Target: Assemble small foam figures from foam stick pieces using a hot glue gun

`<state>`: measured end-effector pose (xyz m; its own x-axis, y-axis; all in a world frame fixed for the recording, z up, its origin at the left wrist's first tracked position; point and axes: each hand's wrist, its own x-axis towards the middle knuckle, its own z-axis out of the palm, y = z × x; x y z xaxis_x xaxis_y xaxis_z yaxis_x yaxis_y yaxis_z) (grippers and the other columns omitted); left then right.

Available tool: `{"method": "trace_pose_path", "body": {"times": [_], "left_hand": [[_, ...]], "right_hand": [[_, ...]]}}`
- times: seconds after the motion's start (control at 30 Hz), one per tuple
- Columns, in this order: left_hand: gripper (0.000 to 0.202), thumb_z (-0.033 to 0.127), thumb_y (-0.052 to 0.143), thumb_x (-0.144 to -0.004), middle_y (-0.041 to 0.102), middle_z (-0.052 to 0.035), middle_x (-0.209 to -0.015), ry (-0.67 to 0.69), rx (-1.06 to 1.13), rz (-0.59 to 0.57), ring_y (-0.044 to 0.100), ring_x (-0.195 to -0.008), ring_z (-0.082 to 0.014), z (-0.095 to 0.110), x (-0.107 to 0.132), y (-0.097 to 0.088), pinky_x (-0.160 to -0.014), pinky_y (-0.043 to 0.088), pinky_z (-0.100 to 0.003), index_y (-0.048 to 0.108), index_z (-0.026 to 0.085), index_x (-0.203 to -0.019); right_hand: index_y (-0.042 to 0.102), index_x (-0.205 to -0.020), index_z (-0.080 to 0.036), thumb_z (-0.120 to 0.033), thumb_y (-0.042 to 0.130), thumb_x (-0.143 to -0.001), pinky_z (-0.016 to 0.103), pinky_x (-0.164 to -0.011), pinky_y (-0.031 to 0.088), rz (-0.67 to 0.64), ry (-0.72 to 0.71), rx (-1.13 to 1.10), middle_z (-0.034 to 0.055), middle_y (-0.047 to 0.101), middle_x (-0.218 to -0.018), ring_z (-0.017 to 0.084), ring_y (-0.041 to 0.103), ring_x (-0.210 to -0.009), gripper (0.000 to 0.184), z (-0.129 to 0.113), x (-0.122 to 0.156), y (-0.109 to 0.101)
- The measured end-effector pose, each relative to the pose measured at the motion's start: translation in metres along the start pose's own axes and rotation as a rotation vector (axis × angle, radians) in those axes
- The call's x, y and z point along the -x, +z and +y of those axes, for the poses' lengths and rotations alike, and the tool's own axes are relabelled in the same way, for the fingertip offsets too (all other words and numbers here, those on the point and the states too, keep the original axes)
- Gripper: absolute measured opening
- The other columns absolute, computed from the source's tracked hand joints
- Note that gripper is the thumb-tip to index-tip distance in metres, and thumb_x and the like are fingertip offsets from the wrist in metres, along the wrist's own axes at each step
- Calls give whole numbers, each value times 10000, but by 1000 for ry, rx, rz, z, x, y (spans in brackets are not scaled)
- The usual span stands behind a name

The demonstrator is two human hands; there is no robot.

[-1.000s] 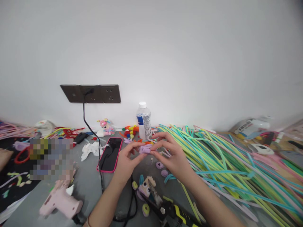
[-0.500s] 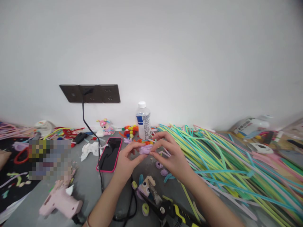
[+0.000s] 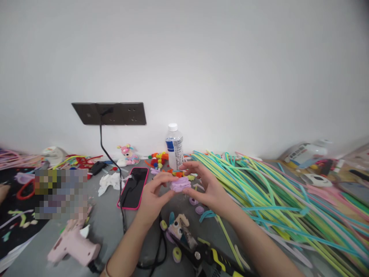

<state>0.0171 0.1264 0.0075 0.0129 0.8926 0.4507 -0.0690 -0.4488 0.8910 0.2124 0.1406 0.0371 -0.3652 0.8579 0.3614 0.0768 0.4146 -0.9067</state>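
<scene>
Between my two hands is a small lilac bundle of coiled pipe cleaner (image 3: 180, 184), its strands lying side by side. My left hand (image 3: 155, 194) pinches its left end with thumb and fingers. At its right end is my right hand (image 3: 206, 186), thumb against the lower edge and fingers arched above. Below the hands lies a pipe-cleaner figure (image 3: 176, 227) with a big eye and a blue ear, partly under the blades of black-and-yellow pliers (image 3: 209, 257). Two small lilac coils (image 3: 198, 210) rest near my right wrist, and a green-and-lilac coil (image 3: 177, 254) lies by the pliers.
A pink-cased phone (image 3: 134, 188), crumpled tissue (image 3: 110, 182) and a pink glue gun (image 3: 73, 244) are on the left. A bottle (image 3: 174, 148) stands by the wall. Many loose pipe cleaners (image 3: 268, 192) spread rightward. A black cable (image 3: 121, 192) runs from the socket (image 3: 109, 114).
The lilac bundle has turned so more of its strands show. My right fingers have spread and lifted from their tighter pinch, and my left hand has shifted slightly.
</scene>
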Motion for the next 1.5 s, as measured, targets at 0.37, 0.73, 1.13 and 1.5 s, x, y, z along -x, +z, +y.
{"method": "trace_pose_path", "body": {"times": [0.37,0.73,1.13,1.5], "left_hand": [[241,179,834,-758,758,-35,-979,45,60,-53,670,-969,-184,1,1,-2,-807,499,-251,822,302,-965],[253,156,832,-754,761,-30,-973,12,88,-78,656,-976,-190,1,3,0,-886,494,-282,820,305,-958],[540,220,890,-697,736,-42,-1035,-13,69,-49,634,-946,-194,2,3,0,-826,470,-281,724,291,-1206],[247,281,800,-806,692,-71,-947,86,-34,-102,586,-856,-200,8,1,2,-717,444,-288,754,221,-1041]], "right_hand": [[489,-1319,-283,-321,747,-862,432,-1011,426,-97,60,-115,80,623,-1234,250,582,-1172,527,-1,2,0],[642,-1099,-234,-345,723,-878,359,-942,458,-173,120,-177,48,661,-1098,223,612,-1061,261,-5,1,-1],[606,-1041,-223,-440,748,-843,319,-830,479,-158,145,-255,41,639,-1022,199,607,-935,326,-7,0,0],[607,-1059,-236,-351,706,-868,357,-882,469,-129,80,-120,46,634,-1026,229,598,-991,243,-5,2,-1]]}}
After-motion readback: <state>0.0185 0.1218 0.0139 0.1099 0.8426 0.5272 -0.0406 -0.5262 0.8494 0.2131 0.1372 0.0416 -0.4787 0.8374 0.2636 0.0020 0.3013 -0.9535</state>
